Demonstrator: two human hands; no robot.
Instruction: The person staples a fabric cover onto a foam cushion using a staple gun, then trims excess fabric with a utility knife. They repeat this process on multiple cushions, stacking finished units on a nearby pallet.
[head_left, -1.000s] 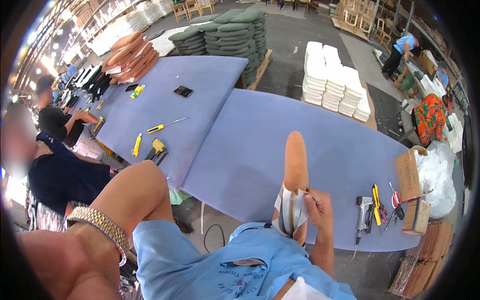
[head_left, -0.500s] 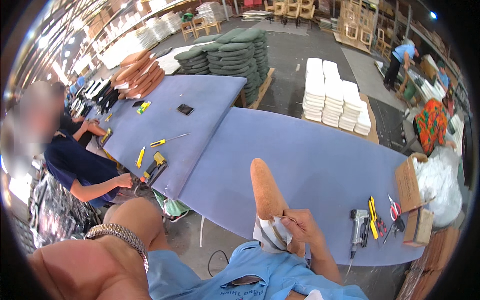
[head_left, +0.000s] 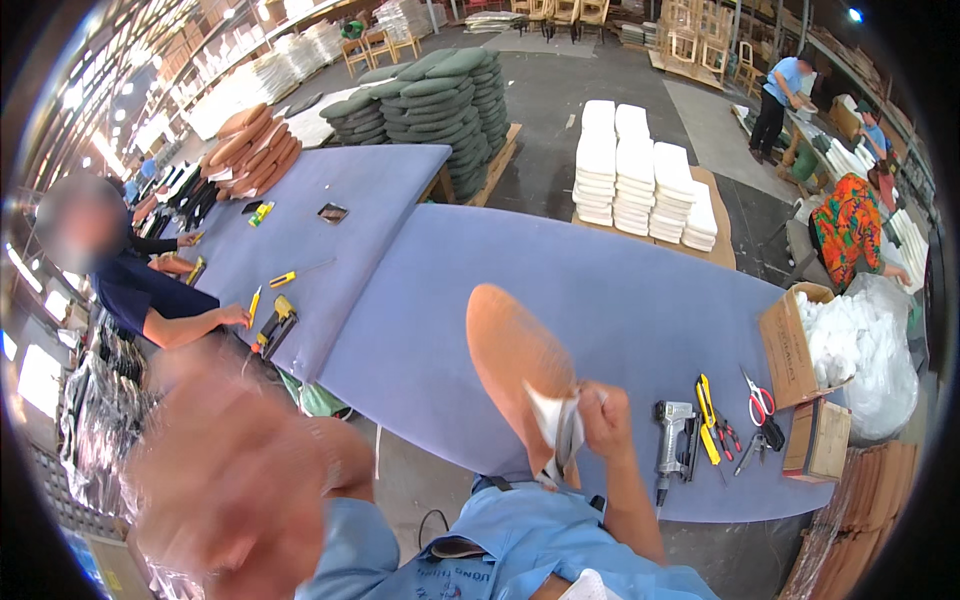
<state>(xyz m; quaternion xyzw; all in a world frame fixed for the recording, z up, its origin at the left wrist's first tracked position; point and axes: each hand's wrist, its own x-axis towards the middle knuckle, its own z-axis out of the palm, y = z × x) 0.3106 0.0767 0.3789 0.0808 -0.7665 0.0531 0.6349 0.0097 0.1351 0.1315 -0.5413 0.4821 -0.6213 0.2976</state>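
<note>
An orange-brown fabric-covered cushion (head_left: pixel 512 345), long and rounded at its far end, stands tilted over the near edge of the blue-covered table (head_left: pixel 620 290), against my body. White lining and a grey strip show at its open edge. My right hand (head_left: pixel 606 420) is closed, pinching that edge of the fabric cover. My left hand (head_left: pixel 235 470) is raised close to the camera at the lower left, away from the cushion. Motion smears its fingers, so whether it holds anything is unclear.
Right of the cushion lie a staple gun (head_left: pixel 674 445), a yellow cutter (head_left: pixel 708 415), pliers (head_left: pixel 728 438) and red-handled scissors (head_left: pixel 760 402), beside cardboard boxes (head_left: pixel 785 345). A co-worker (head_left: pixel 165 300) works at the left table. White pads (head_left: pixel 615 165) and green cushions (head_left: pixel 440 110) are stacked beyond.
The cushion has turned to show more of its broad face, my right hand still at its edge. My left hand has swung at the lower left and blurred. The view has shifted slightly.
</note>
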